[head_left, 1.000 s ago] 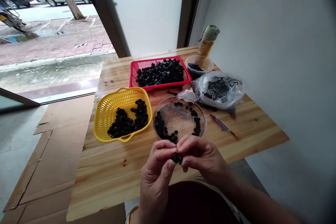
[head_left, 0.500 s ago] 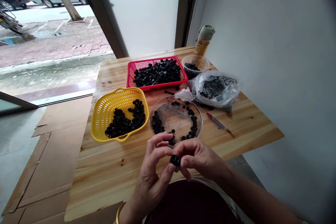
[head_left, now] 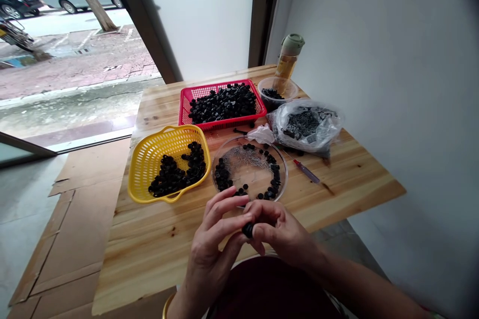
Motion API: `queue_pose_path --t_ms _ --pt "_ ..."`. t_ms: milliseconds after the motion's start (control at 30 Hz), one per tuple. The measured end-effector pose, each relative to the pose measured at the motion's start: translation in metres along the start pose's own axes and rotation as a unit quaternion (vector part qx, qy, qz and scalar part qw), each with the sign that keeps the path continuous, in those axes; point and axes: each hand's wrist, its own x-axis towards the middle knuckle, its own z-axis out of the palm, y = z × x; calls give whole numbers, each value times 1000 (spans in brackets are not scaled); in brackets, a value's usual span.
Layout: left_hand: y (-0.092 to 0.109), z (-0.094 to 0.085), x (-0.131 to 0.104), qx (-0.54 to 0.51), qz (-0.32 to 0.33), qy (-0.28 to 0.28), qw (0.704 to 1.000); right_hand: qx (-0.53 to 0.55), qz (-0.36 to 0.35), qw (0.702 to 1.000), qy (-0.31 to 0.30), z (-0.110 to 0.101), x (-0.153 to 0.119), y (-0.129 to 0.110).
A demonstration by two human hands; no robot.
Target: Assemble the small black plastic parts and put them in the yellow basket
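Note:
Close to my body, a small round black plastic part (head_left: 247, 230) is pinched between both hands at the near edge of the table. My left hand (head_left: 219, 234) grips it with thumb and forefinger, its other fingers stretched forward. My right hand (head_left: 282, 229) holds its other side, thumb pressed on it and fingers curled. Just beyond my fingertips lies a clear round dish (head_left: 286, 172) with small black discs around its rim and thin metal pins at its far side. The fingers partly cover the dish's near edge.
A yellow basket (head_left: 136, 172) with black rings stands left; a red basket (head_left: 183, 104) with black pieces sits behind. Toward the back right are a clear tub (head_left: 295, 90), a bottle (head_left: 290, 55) and a plastic bag (head_left: 333, 122) of black parts. A red-tipped screwdriver-like tool (head_left: 307, 171) lies right.
My left hand has shifted slightly left, and its fingers have closed in over the black part. Both hands still hold it. The view has moved very slightly.

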Motion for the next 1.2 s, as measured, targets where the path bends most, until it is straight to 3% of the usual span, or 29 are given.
queue_pose_path --t_ms 200,300,367,500,600,633,733,767,833,900,1033,1200 --pt "2 7 6 44 -20 42 998 -65 24 997 -18 -4 2 -10" --pt "4 8 8 72 -22 42 996 -121 -6 993 -3 -7 6 -33" --pt "2 6 7 70 -49 51 995 -199 -53 978 28 -11 25 -59" --pt "-7 0 5 106 -71 30 991 -411 -169 890 104 -27 115 -121" --pt "-13 -4 4 152 -56 19 987 -584 -121 784 170 -40 185 -152" --pt "-15 -6 4 162 -52 25 985 -602 -116 771 173 -43 198 -156" --pt "-19 -12 2 175 -49 38 983 -657 -132 730 137 -44 200 -143" --pt "-20 -14 1 175 -53 39 982 -691 -134 705 83 -44 190 -131" --pt "-23 -20 0 171 -63 36 983 -742 -92 659 -83 -44 166 -103" --pt "-25 -24 0 168 -71 31 983 -748 -57 641 -162 -46 147 -75" --pt "-26 -26 0 170 -78 17 982 -767 -38 612 -188 -49 138 -45" --pt "-24 -22 0 180 -76 7 981 -790 -38 592 -154 -51 138 -52"
